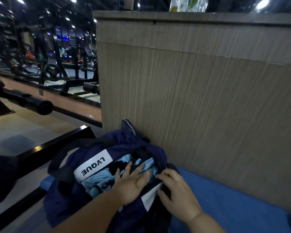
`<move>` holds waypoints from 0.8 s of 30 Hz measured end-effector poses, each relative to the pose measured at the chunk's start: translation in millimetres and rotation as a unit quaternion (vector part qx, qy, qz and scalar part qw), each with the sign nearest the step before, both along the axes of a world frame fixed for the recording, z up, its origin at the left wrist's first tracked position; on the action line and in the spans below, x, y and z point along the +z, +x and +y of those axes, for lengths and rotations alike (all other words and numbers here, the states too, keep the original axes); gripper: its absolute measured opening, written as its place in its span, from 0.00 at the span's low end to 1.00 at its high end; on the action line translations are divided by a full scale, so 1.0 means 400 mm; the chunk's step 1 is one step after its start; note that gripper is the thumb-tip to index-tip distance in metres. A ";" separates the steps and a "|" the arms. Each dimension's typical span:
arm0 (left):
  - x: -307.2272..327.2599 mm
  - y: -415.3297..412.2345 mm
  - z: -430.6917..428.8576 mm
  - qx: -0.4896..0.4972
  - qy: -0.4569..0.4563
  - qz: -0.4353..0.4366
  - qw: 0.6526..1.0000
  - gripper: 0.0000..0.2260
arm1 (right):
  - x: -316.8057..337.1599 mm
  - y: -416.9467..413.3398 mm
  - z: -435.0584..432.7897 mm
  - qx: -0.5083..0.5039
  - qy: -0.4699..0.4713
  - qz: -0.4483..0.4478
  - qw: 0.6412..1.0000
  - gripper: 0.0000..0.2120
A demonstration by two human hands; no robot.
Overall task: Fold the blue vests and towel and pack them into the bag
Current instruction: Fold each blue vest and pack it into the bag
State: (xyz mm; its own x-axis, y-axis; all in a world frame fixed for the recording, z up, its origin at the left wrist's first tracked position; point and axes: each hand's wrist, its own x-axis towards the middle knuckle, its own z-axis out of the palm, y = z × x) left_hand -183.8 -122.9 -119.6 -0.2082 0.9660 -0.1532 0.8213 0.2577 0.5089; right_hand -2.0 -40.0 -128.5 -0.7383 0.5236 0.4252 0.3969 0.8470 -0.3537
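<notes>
Left hand [133, 184]: fingers straight and spread, palm flat on the light-blue cloth [94, 180] in the bag's open mouth.

Right hand [178, 190]: fingers curled over the near rim of the bag [65, 199], beside a white tag [150, 197].

Bag: navy, soft, slumped, black straps. White label [92, 165] reads "LVQUE", upside down to the camera. It sits at the left end of the blue bench pad [225, 207], its far side against the wooden panel [191, 98].

Cloth: pale blue with dark patches, crumpled, inside the bag. Vest or towel: cannot tell.

Far left: gym machines [57, 64].
</notes>
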 end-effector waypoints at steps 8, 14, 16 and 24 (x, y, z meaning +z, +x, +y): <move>-0.009 0.030 -0.030 -0.005 0.032 -0.001 0.999 0.27 | -0.040 -0.065 -0.021 0.006 -0.095 -0.174 0.980 0.33; -0.018 0.045 -0.034 -0.015 0.026 0.111 0.993 0.40 | -0.034 -0.026 -0.016 0.003 -0.104 -0.222 0.970 0.32; -0.027 0.054 -0.031 0.002 0.046 0.160 0.986 0.46 | -0.025 0.015 -0.016 -0.013 -0.110 -0.227 0.968 0.31; -0.034 0.312 0.052 -0.110 0.061 0.156 0.980 0.28 | -0.026 0.312 -0.009 -0.179 -0.119 -0.168 0.962 0.23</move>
